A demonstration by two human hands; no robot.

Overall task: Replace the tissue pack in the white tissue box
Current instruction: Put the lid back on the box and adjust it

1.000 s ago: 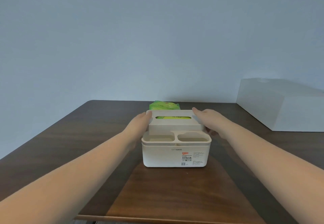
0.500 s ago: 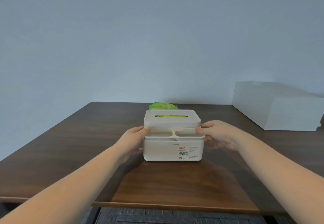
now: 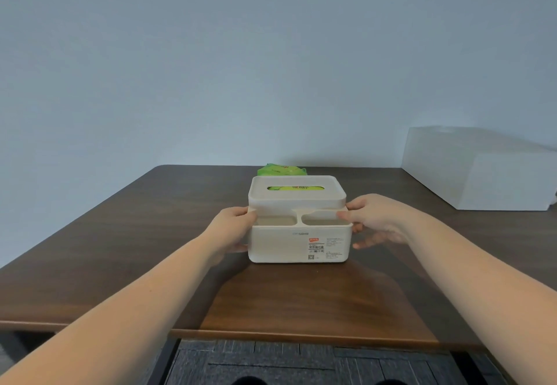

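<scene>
The white tissue box stands on the dark wooden table, with two open compartments at its front and a label on its front wall. Its lid sits on top, and a green pack shows through the slot. A second green tissue pack lies just behind the box, mostly hidden. My left hand grips the box's left side, thumb at the rim. My right hand grips the right side, thumb at the rim, fingers down the wall.
A large white box stands at the table's back right by the wall. The table's near edge runs just below my forearms, with grey carpet floor under it.
My hands came off the lid and dropped to the box's sides. The box has slid toward me a little, and my view has tipped downward.
</scene>
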